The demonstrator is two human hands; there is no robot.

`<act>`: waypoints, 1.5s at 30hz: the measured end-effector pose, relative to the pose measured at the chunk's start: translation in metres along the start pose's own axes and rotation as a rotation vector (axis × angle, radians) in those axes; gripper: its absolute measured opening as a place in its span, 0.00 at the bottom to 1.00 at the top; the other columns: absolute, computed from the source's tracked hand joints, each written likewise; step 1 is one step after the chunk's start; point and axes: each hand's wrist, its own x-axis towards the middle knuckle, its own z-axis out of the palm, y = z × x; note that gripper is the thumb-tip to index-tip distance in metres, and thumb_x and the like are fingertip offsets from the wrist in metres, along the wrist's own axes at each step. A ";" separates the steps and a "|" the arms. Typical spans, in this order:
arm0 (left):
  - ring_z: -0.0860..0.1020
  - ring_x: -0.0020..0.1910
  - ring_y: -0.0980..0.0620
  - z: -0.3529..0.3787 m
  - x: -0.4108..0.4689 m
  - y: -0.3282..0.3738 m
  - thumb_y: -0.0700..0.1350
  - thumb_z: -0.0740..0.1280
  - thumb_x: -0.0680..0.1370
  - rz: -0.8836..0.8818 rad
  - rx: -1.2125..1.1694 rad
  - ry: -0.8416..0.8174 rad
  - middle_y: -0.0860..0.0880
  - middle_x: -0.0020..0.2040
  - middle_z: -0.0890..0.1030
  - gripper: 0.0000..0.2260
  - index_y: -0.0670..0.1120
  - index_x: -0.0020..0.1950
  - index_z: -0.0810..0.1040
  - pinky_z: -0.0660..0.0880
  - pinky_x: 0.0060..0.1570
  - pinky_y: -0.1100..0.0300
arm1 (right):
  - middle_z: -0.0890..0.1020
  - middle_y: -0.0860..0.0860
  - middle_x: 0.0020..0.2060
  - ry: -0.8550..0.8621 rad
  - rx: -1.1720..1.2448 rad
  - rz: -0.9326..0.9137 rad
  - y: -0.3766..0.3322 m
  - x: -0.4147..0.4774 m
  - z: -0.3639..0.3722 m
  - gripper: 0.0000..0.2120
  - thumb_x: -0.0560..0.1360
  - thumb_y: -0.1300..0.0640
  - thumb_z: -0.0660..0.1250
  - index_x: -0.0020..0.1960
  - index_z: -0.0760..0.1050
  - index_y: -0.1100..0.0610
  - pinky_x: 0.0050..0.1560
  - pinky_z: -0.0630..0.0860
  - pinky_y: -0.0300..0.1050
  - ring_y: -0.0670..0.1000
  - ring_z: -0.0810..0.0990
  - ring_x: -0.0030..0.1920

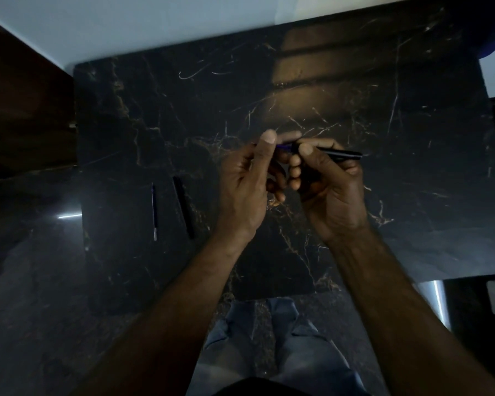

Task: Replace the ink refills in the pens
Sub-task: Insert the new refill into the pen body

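Pen barrel pinched in right hand, left hand fingers clamp blue refill; no legible markings.

1. I see a black marble table veined in gold and white.
2. A black pen shows a blue refill.
3. Near the left edge lie a blue refill and a black pen barrel.

Both forearms are bare to the frame edge, with no sleeves, watch or rings visible; the legs wear faded blue-grey jeans below a dark upper garment.
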 end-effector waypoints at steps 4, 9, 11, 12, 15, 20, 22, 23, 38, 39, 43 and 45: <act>0.80 0.32 0.48 0.007 0.004 -0.001 0.41 0.57 0.89 0.078 0.113 -0.011 0.43 0.37 0.81 0.15 0.38 0.64 0.83 0.76 0.28 0.49 | 0.81 0.55 0.35 0.032 0.016 0.014 0.002 0.002 -0.001 0.02 0.78 0.65 0.67 0.48 0.79 0.63 0.32 0.77 0.43 0.51 0.79 0.33; 0.82 0.40 0.36 0.002 0.011 -0.004 0.45 0.58 0.88 0.133 0.219 -0.146 0.42 0.50 0.83 0.16 0.40 0.69 0.80 0.78 0.30 0.45 | 0.82 0.54 0.36 0.088 0.041 0.037 0.000 0.006 -0.009 0.06 0.82 0.66 0.65 0.49 0.81 0.63 0.34 0.76 0.40 0.48 0.79 0.35; 0.83 0.44 0.40 -0.007 0.016 -0.008 0.50 0.56 0.87 0.098 0.180 -0.158 0.42 0.58 0.83 0.19 0.44 0.72 0.78 0.79 0.34 0.46 | 0.82 0.53 0.36 0.101 0.079 0.049 -0.004 0.006 -0.011 0.06 0.81 0.66 0.64 0.49 0.80 0.62 0.33 0.75 0.39 0.48 0.79 0.34; 0.82 0.44 0.42 -0.013 0.019 -0.012 0.49 0.56 0.86 0.090 0.180 -0.119 0.43 0.59 0.83 0.19 0.44 0.73 0.77 0.80 0.34 0.46 | 0.82 0.52 0.35 0.113 0.095 0.054 -0.006 0.006 -0.013 0.06 0.81 0.65 0.64 0.48 0.80 0.62 0.33 0.75 0.38 0.47 0.79 0.34; 0.84 0.46 0.48 -0.037 0.038 -0.045 0.44 0.65 0.84 0.140 0.500 0.018 0.46 0.57 0.83 0.13 0.43 0.67 0.80 0.85 0.44 0.47 | 0.82 0.52 0.35 0.134 0.126 0.055 -0.014 0.006 -0.025 0.09 0.82 0.64 0.64 0.45 0.81 0.59 0.32 0.75 0.38 0.47 0.79 0.34; 0.82 0.53 0.49 -0.057 0.062 -0.092 0.51 0.71 0.80 0.098 1.048 -0.182 0.47 0.62 0.80 0.13 0.49 0.63 0.81 0.82 0.54 0.49 | 0.81 0.52 0.36 0.139 0.118 0.074 -0.019 0.002 -0.034 0.05 0.79 0.61 0.66 0.45 0.79 0.58 0.33 0.76 0.40 0.48 0.79 0.34; 0.83 0.54 0.46 -0.055 0.069 -0.095 0.52 0.72 0.80 0.133 1.095 -0.221 0.47 0.64 0.80 0.15 0.52 0.66 0.81 0.80 0.53 0.54 | 0.81 0.53 0.35 0.144 0.113 0.071 -0.017 0.000 -0.036 0.05 0.79 0.61 0.65 0.45 0.78 0.58 0.32 0.75 0.40 0.49 0.79 0.34; 0.83 0.55 0.45 -0.054 0.073 -0.096 0.52 0.72 0.79 0.157 1.134 -0.229 0.46 0.65 0.80 0.16 0.52 0.67 0.82 0.80 0.53 0.54 | 0.81 0.53 0.35 0.147 0.108 0.070 -0.016 -0.001 -0.037 0.05 0.79 0.61 0.65 0.45 0.78 0.58 0.32 0.75 0.40 0.49 0.79 0.34; 0.83 0.39 0.56 -0.022 0.048 -0.035 0.41 0.75 0.79 0.074 0.346 -0.136 0.50 0.47 0.87 0.07 0.44 0.57 0.85 0.80 0.37 0.59 | 0.83 0.59 0.39 0.148 -0.007 -0.042 -0.025 -0.005 -0.036 0.04 0.80 0.63 0.64 0.49 0.77 0.62 0.34 0.77 0.44 0.54 0.81 0.37; 0.83 0.38 0.53 -0.022 0.042 -0.025 0.39 0.74 0.80 0.079 0.257 -0.150 0.48 0.47 0.87 0.08 0.43 0.59 0.85 0.80 0.34 0.58 | 0.83 0.59 0.40 0.142 -0.017 -0.059 -0.026 -0.004 -0.034 0.05 0.81 0.64 0.63 0.49 0.77 0.63 0.34 0.77 0.43 0.53 0.81 0.37; 0.79 0.37 0.47 -0.023 0.028 -0.004 0.36 0.70 0.82 0.048 0.007 -0.172 0.44 0.46 0.84 0.08 0.41 0.59 0.84 0.78 0.31 0.56 | 0.84 0.58 0.39 0.115 -0.038 -0.104 -0.029 -0.001 -0.024 0.06 0.81 0.66 0.62 0.49 0.78 0.63 0.33 0.78 0.43 0.53 0.82 0.37; 0.78 0.38 0.48 -0.024 0.025 -0.001 0.35 0.70 0.82 0.048 -0.047 -0.166 0.44 0.47 0.83 0.07 0.41 0.58 0.84 0.78 0.32 0.56 | 0.84 0.58 0.39 0.095 -0.043 -0.120 -0.029 0.000 -0.019 0.05 0.81 0.66 0.62 0.49 0.77 0.63 0.33 0.78 0.43 0.53 0.82 0.37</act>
